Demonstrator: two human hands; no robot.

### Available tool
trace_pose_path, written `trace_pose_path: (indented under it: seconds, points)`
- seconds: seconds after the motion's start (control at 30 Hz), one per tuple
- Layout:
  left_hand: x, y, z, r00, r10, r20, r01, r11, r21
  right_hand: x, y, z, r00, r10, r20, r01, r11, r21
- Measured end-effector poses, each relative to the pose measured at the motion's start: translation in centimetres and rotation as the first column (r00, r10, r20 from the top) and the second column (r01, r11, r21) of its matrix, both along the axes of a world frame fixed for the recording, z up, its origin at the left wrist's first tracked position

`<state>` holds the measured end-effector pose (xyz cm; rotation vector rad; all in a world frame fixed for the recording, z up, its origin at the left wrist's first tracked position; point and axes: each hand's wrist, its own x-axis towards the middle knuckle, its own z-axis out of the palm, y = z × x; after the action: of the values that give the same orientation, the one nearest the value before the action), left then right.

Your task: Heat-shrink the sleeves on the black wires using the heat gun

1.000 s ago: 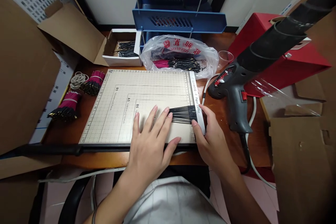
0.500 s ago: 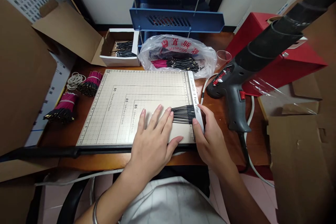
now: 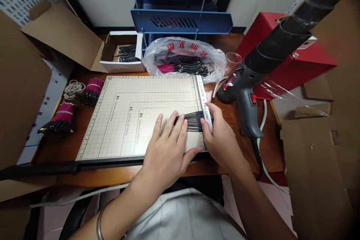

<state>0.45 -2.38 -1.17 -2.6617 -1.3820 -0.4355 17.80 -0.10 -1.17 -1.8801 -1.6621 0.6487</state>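
Note:
A row of thin black wires (image 3: 194, 122) lies side by side on the cream, grid-printed paper cutter (image 3: 112, 131), with one set of ends against the white strip (image 3: 206, 110). My left hand (image 3: 167, 150) rests palm down with fingers spread, the fingertips over the wires' left part, which they partly cover. At the other end my right hand (image 3: 221, 138) curls around the strip, thumb on the wire ends and index finger at the strip's far side. The cutter's black handle (image 3: 39, 170) lies along the front, to the left.
Bundles of pink-and-black wires (image 3: 60, 118) lie left. Behind the cutter stand a white box (image 3: 122, 68) of black wires, a plastic bag (image 3: 216, 62) with more, and a blue rack (image 3: 182, 22). A heat gun (image 3: 250, 93) and red box (image 3: 303, 63) are right.
The camera view has shifted slightly. My left hand has slid right along the wires, closer to my right hand, which keeps its hold at the strip.

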Motion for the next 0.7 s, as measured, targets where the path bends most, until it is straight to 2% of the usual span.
trace_pose_path:
  seconds: [0.17,0.47,0.7]
  points:
    - [0.8,0.0,-0.3,0.998,-0.059,-0.004,0.059,0.998,0.018,-0.1,-0.1,-0.2,1.0,0.004,-0.012,-0.004,1.0,0.025]
    - [1.2,-0.2,-1.0,0.999,-0.034,0.011,0.034,0.999,-0.005,-0.5,0.5,1.2,0.99,-0.014,0.138,0.032,0.991,-0.129]
    - [1.3,-0.2,-1.1,0.999,-0.027,0.02,0.027,1.0,-0.008,-0.4,1.1,1.2,0.986,0.009,0.169,0.011,0.993,-0.119]
